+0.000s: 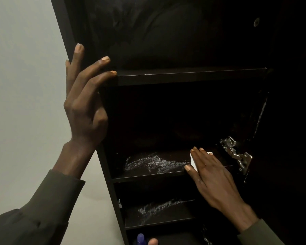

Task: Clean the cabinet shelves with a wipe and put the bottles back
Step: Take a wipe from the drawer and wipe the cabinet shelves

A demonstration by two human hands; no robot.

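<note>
Right hand (214, 172) flat on wipe (193, 160), shelf (148, 175) front edge; left hand (86, 103) on cabinet side (64, 23).

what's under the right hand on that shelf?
A white wipe, pressed flat on the wet-streaked shelf by the right hand. Only its edges show; the rest is covered.

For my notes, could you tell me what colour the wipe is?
White; the wipe shows under the right hand in the head view.
</note>
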